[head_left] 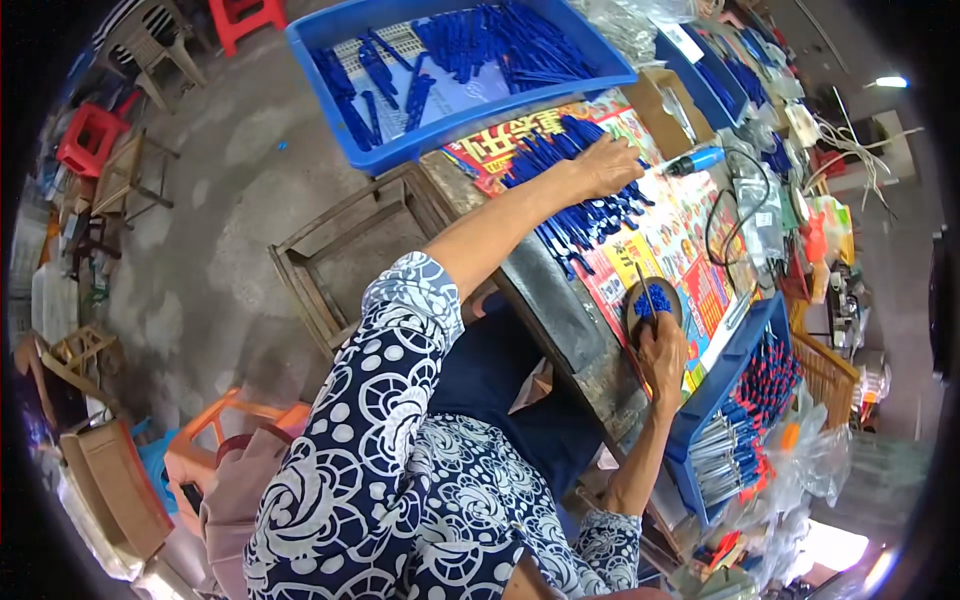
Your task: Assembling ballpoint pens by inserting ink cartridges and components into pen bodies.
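Note:
My left hand (pixel 605 166) rests on a spread of dark blue, slender pen-like pieces (pixel 572 225), laid side by side on the table. Its fingers are bent and closed; whatever is in them is hidden. Closer to me, my right hand (pixel 662 352) grips a thin stick-like tool (pixel 643 285), its kind unclear. The tool reaches over a round brown dish (pixel 633 318) holding small bright blue parts (pixel 656 298). Just beyond my left hand lies a blue-handled tool (pixel 694 161) with a dark cord.
Colourful printed sheets (pixel 690 240) cover the wooden table. A large blue tray (pixel 350 150) of blue pieces stands at the far left end. Another blue tray (pixel 690 440), on the right, holds silvery rods and red-and-blue pieces. An open wooden frame (pixel 300 290) stands left of the table.

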A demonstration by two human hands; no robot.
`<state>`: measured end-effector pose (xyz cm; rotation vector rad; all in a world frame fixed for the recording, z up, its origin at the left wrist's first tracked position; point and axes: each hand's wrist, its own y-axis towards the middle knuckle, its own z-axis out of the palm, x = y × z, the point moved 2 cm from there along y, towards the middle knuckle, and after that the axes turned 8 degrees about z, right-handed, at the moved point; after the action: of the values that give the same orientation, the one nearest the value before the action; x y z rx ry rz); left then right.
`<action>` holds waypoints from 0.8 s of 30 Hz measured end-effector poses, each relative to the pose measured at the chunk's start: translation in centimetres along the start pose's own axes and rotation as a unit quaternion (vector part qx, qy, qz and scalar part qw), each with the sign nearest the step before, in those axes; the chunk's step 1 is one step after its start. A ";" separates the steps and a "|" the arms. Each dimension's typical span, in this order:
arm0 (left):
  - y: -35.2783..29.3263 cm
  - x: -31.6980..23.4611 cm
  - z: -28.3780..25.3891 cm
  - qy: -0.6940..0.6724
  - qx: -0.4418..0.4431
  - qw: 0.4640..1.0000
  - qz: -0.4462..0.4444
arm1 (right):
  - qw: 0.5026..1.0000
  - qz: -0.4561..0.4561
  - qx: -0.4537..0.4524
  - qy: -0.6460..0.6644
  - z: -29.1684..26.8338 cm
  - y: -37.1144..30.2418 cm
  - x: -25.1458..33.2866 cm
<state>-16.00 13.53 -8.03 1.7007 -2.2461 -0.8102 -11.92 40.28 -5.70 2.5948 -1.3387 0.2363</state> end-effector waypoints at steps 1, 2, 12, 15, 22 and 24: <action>-0.3 0.1 -0.5 -0.002 -0.003 1.000 0.006 | 1.000 -0.008 0.002 -0.012 0.0 0.0 0.0; -0.7 0.0 -1.3 0.008 -0.038 0.999 0.001 | 1.000 -0.015 0.004 -0.024 0.1 0.0 -0.1; -8.1 8.0 -14.9 0.038 -0.058 0.963 -0.261 | 0.999 -0.036 -0.016 0.013 0.1 -0.4 -0.5; -12.3 11.7 -17.1 0.084 0.040 0.920 -0.380 | 0.999 -0.015 -0.014 0.026 0.1 -0.2 -0.1; -15.6 15.3 -15.4 0.083 0.090 0.885 -0.450 | 0.998 0.005 -0.016 0.054 0.0 -0.3 0.0; -15.0 15.1 -15.0 0.085 0.095 0.878 -0.461 | 0.997 0.012 -0.023 0.070 -0.1 -0.5 0.3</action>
<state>-1.20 -7.85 -6.11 2.8450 -1.3431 -0.5366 -11.35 40.32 -5.57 2.4755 -1.3123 0.3793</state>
